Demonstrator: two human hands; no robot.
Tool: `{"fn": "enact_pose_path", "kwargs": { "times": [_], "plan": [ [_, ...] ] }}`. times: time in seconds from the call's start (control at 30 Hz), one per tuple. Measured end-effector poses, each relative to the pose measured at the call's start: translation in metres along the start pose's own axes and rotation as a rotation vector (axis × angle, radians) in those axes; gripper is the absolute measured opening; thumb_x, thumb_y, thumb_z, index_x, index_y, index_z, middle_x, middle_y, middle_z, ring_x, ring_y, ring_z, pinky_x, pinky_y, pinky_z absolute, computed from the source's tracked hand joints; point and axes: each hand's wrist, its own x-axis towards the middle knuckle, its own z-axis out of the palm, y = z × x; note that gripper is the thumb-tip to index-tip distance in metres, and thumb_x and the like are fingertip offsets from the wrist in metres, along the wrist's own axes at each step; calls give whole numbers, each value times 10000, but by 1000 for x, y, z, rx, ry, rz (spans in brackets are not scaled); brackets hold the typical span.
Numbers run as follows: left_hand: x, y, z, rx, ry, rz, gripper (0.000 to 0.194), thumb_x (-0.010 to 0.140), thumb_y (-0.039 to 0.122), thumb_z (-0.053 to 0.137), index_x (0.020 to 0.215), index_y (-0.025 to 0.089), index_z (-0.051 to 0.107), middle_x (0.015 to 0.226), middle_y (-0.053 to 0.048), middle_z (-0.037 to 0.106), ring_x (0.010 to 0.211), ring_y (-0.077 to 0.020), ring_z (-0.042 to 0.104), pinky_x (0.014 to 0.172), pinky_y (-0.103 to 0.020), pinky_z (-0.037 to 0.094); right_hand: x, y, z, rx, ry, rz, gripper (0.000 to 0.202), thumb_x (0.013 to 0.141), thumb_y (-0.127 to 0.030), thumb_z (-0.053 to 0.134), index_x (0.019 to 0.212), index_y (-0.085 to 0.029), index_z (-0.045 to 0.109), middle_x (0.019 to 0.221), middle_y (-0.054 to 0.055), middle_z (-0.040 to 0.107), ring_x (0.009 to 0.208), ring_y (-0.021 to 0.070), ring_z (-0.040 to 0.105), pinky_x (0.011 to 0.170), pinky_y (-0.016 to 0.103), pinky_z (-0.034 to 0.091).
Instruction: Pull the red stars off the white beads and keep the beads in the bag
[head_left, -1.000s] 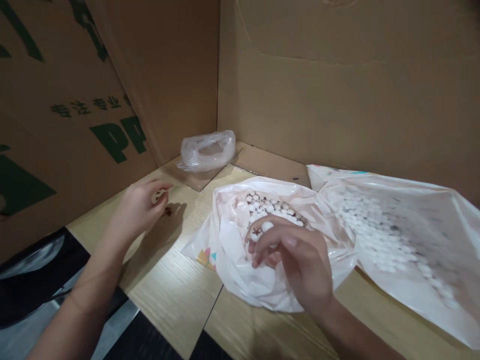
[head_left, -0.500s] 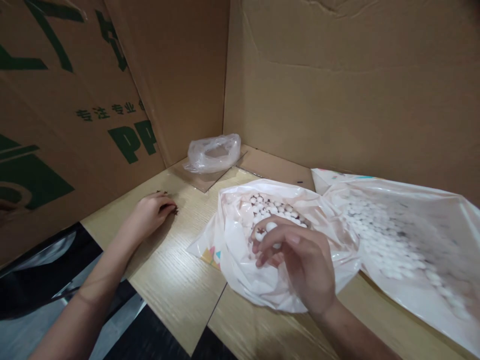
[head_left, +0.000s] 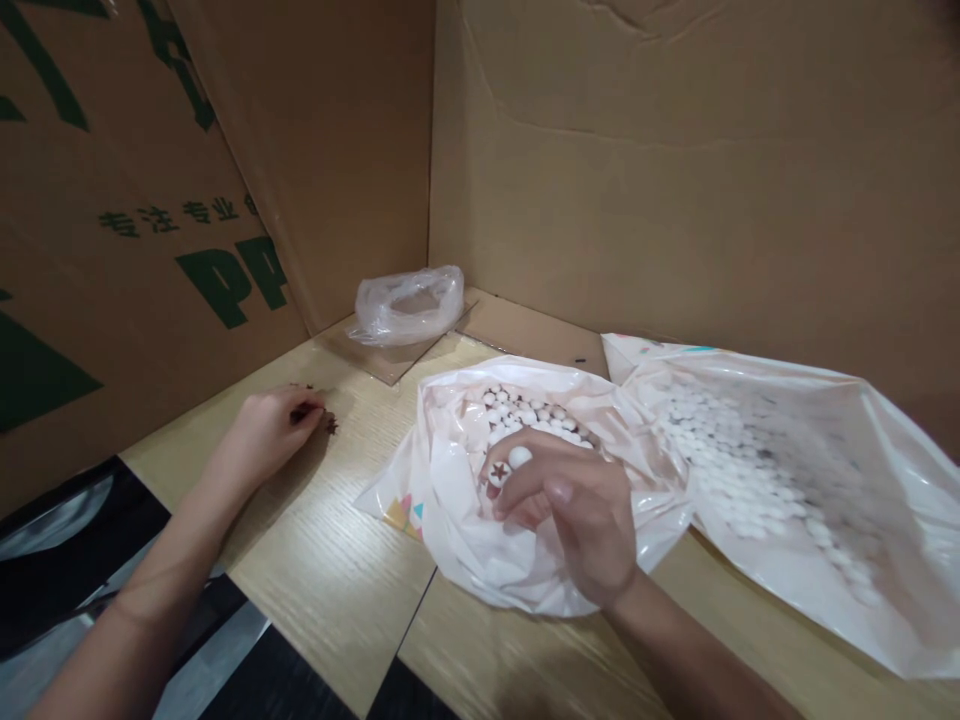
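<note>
My left hand (head_left: 274, 430) rests on the wooden table with thumb and fingers pinched together. Small brown star-shaped pieces (head_left: 331, 425) lie right at its fingertips; whether one is between them I cannot tell. Over the opened white plastic bag (head_left: 487, 570) my right hand (head_left: 585, 500) is curled around small white round pieces. One white round piece (head_left: 499, 474) at its index finger faces me with a brown star on it, and a plain white piece (head_left: 520, 457) sits beside it. Many similar white pieces (head_left: 525, 410) with dark marks fill the bag behind that hand.
Another plastic bag (head_left: 810, 500) full of white round pieces lies to the right. A clear crumpled plastic bag (head_left: 409, 310) stands on a flat sheet in the back corner. Tall cardboard walls (head_left: 675, 200) enclose the table (head_left: 337, 540) at the back and left.
The whole view has shifted, so everything sits slightly further left. In my right hand the piece with the brown star now faces me more fully. My left hand keeps its pinch by the stars.
</note>
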Motion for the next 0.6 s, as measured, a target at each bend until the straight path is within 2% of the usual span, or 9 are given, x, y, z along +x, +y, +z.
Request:
{"fn": "enact_pose_path", "kwargs": {
  "times": [0.1, 0.17, 0.23, 0.27, 0.37, 0.47, 0.6],
  "plan": [
    [-8, 9, -9, -26, 53, -16, 317, 786, 421, 505, 810, 156, 676, 838, -75, 711, 769, -231, 651, 705, -329, 466, 3, 0, -2, -146, -11, -167, 318, 897, -215, 465, 708, -121, 703, 717, 94, 653, 835, 197, 654, 617, 266, 498],
    [-14, 24, -17, -142, 100, -35, 332, 787, 465, 571, 866, 167, 694, 868, -57, 723, 793, -216, 666, 719, -321, 505, 5, 0, -3, -214, -25, -258, 284, 874, -186, 471, 725, -109, 700, 739, 101, 650, 789, 188, 653, 641, 283, 493],
    [-20, 44, -23, -466, 138, -78, 269, 744, 438, 678, 821, 183, 709, 799, -37, 722, 724, -177, 668, 673, -282, 532, 6, -1, -3, -246, -46, -293, 270, 860, -174, 466, 731, -105, 693, 769, 109, 647, 750, 179, 643, 619, 285, 483],
    [-21, 55, -26, -622, 109, -73, 212, 727, 392, 718, 786, 189, 712, 761, -28, 715, 698, -156, 665, 658, -256, 539, 6, -1, -3, -261, -58, -301, 267, 856, -174, 463, 730, -107, 688, 783, 111, 646, 734, 176, 637, 615, 288, 482],
    [-21, 87, -28, -982, -100, -7, 77, 690, 247, 776, 715, 200, 721, 661, -3, 695, 616, -113, 659, 594, -180, 539, 6, -1, -2, -328, -84, -332, 253, 841, -174, 454, 715, -109, 664, 814, 118, 641, 730, 179, 639, 628, 297, 490],
    [-18, 110, -23, -1265, -377, 32, 109, 691, 186, 786, 783, 231, 747, 645, 9, 697, 579, -100, 658, 570, -162, 540, 7, 0, -3, -450, -120, -404, 236, 816, -171, 461, 698, -99, 652, 819, 137, 634, 722, 185, 629, 620, 298, 484],
    [-17, 130, -14, -1385, -639, -3, 57, 730, 191, 767, 774, 227, 759, 690, -14, 717, 623, -96, 674, 594, -147, 540, 8, 4, -4, -603, -171, -516, 238, 794, -162, 455, 673, -91, 647, 745, 135, 607, 650, 179, 565, 579, 305, 459]
  ]
}}
